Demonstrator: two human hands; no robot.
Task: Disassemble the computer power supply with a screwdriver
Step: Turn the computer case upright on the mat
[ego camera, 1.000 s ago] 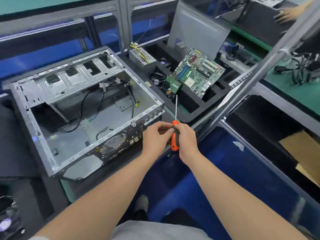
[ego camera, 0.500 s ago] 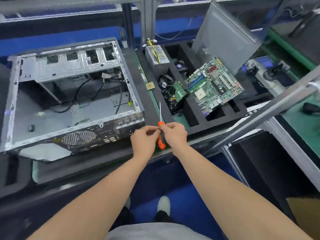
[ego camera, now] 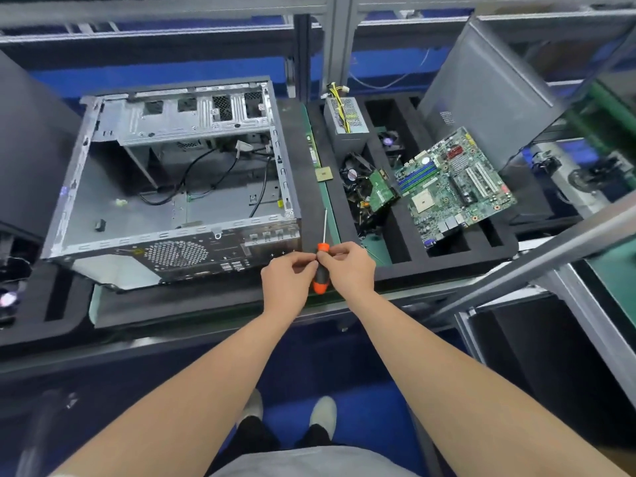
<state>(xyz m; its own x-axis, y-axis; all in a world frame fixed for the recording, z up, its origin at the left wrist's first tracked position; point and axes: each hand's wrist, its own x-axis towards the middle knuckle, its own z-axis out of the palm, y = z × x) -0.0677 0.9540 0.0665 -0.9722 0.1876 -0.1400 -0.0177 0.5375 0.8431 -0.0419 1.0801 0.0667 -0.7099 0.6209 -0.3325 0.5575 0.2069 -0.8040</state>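
Note:
An orange-and-black screwdriver [ego camera: 322, 270] stands upright at the bench's front edge, its thin shaft pointing away from me. My right hand [ego camera: 349, 270] grips its handle. My left hand [ego camera: 287, 278] pinches the handle from the left side, fingertips meeting the right hand's. The grey power supply [ego camera: 346, 123], with yellow wires on top, sits in a black foam tray [ego camera: 454, 256] at the back, well beyond both hands. An open, gutted computer case [ego camera: 172, 187] lies on its side just left of my hands.
A green motherboard [ego camera: 454, 187], a small green card [ego camera: 380, 192] and a cooler fan [ego camera: 354, 173] rest in the foam tray. A grey side panel [ego camera: 488, 94] leans behind them. A loose CPU chip [ego camera: 323, 174] lies between case and tray. A metal frame bar [ego camera: 537, 263] slants at right.
The view has swung so the case and tray sit squarer and more central. Both hands stay together on the screwdriver at the bench's front edge.

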